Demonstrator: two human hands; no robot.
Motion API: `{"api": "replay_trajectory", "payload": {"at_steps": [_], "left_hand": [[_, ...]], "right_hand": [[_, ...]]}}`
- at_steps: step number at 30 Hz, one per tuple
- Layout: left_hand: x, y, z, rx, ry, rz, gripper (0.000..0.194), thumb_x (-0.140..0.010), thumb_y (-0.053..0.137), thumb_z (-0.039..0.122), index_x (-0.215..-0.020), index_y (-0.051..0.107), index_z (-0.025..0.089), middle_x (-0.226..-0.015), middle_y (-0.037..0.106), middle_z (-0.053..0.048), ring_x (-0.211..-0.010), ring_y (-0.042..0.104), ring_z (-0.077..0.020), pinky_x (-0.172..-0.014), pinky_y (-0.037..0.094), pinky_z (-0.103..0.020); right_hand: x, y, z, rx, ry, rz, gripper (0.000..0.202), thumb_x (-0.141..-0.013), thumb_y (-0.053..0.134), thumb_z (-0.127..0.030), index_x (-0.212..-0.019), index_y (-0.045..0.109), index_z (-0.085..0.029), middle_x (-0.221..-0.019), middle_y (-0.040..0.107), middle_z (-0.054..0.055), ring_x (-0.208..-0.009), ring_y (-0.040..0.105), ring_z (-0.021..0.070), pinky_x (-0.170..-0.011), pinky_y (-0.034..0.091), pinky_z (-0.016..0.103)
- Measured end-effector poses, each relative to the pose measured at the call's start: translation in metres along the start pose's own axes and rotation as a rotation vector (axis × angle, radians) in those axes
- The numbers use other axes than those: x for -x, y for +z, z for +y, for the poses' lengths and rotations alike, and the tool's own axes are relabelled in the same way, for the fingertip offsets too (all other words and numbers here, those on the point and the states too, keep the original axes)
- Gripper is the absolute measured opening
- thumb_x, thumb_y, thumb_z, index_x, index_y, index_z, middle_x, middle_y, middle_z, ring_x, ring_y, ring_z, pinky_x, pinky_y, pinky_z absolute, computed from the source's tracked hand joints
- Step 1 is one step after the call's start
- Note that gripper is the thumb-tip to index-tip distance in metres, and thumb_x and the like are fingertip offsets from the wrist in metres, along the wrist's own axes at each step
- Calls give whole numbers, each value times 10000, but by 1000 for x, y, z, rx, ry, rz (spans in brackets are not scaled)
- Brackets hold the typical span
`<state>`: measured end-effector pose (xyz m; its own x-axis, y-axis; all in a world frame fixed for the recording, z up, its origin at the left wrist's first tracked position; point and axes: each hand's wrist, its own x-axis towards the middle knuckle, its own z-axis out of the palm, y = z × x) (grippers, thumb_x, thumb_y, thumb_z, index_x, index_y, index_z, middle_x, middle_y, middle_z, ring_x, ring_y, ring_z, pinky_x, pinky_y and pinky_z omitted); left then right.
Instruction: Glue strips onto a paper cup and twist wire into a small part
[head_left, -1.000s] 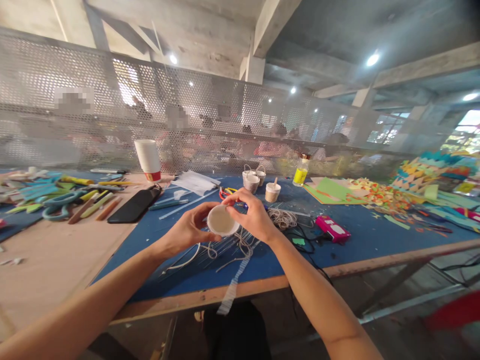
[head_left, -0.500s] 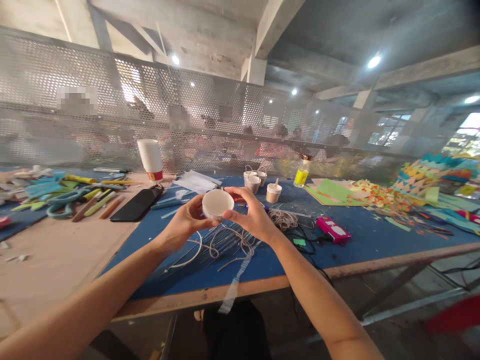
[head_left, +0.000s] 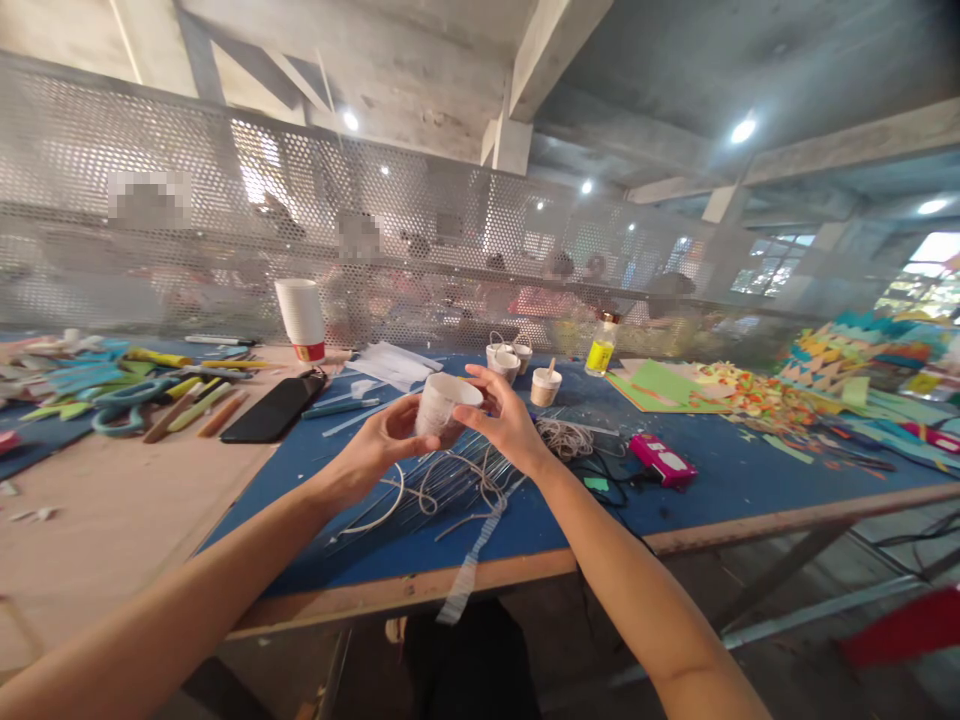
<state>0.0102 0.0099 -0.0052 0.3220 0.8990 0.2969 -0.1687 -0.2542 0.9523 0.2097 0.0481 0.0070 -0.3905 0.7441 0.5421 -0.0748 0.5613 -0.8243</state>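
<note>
White cup (head_left: 435,408), held tilted above the blue tabletop (head_left: 720,480) — its wall is grasped between the left hand (head_left: 386,435) and the right hand (head_left: 511,422), fingers half curled. Both forearms (head_left: 247,558) are extended forward, converging on it. Farther off, a pink box (head_left: 661,458) is seen, and a bottle (head_left: 603,335) with a yellow label (head_left: 599,355) — its writing too small to be read.

The left hand (head_left: 386,435) and the right hand (head_left: 506,420) hide parts of the cup (head_left: 437,402). Behind the holed screen (head_left: 442,188), the people (head_left: 541,300) are blurred.
</note>
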Motion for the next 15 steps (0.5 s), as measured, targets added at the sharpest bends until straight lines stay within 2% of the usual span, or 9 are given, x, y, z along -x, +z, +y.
{"api": "replay_trajectory", "payload": {"at_steps": [3,5,9,11,15], "left_hand": [[3,3,5,87,-100,-100,526,-796,702,308,-1293,574,192,-1334,596,-131,-1252,525,-321,-1031,415,-463],[4,4,5,104,-108,-101,521,-794,702,308,-1284,582,180,-1317,606,-135,-1251,526,-322,-1032,413,-464],[2,3,0,61,-18,18,514,-746,747,280,-1224,603,160,-1203,666,-131,-1147,593,-295,-1014,415,-444],[0,1,-5,18,23,73,528,-715,775,267,-1201,598,161,-1154,680,-120,-1085,618,-278,-977,434,-427],[-3,0,-11,-83,80,137,533,-656,822,254,-1129,589,180,-1068,688,-76,-983,632,-239,-862,474,-362]], "right_hand": [[0,-3,-3,-116,60,-37,621,-810,682,-425,-1353,437,-252,-1318,574,77,-1224,545,230,-1073,412,449],[0,-3,-5,-162,69,-81,596,-834,653,-416,-1367,434,-261,-1357,556,63,-1271,511,229,-1106,373,461],[0,1,1,-186,68,-104,693,-806,689,-431,-1411,387,-279,-1408,520,51,-1313,476,241,-1134,330,497],[-1,6,11,-160,87,-63,808,-750,745,-455,-1435,353,-283,-1417,509,66,-1301,488,259,-1115,357,513],[-1,15,26,-85,110,4,925,-689,794,-465,-1459,324,-258,-1432,479,100,-1277,504,257,-1089,413,455]]}}
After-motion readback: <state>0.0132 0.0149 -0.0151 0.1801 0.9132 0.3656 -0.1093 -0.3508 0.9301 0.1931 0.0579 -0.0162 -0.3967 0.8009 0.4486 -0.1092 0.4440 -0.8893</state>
